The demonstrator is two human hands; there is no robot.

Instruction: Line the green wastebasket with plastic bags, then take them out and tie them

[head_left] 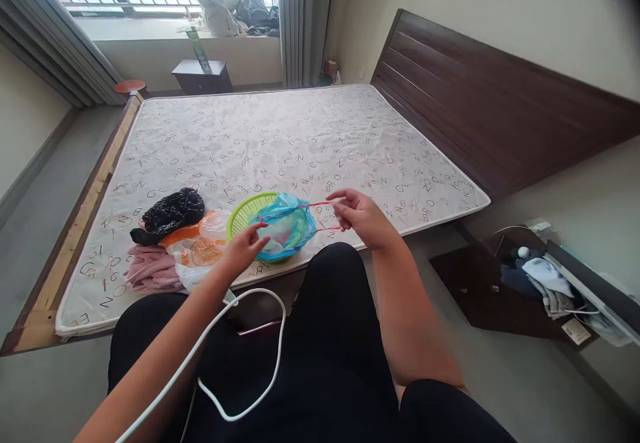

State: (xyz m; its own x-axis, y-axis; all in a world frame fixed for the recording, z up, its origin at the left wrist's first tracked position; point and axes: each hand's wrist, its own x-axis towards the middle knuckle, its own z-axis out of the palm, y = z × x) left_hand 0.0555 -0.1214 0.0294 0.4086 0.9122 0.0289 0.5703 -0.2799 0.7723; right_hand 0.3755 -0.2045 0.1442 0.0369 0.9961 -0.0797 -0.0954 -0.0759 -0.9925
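A blue translucent drawstring bag (295,246) lies in a lime-green plastic basket (245,211) at the mattress's near edge. Its red drawstring (320,203) stretches out to the right in two strands. My right hand (363,219) is closed on the ends of those strands, fingers bent. On the bag's left side, my left hand (244,251) has its fingers curled at a small red piece of the drawstring, with the thumb a little apart. Pale contents show dimly through the blue plastic; I cannot make out what they are.
Left of the basket lie a white-and-orange plastic bag (203,246), a black plastic bag (175,213) and a pink cloth (153,268) on the mattress (280,136). A white cable (280,343) loops over my lap. At right stands a dark nightstand (470,289) with clothes.
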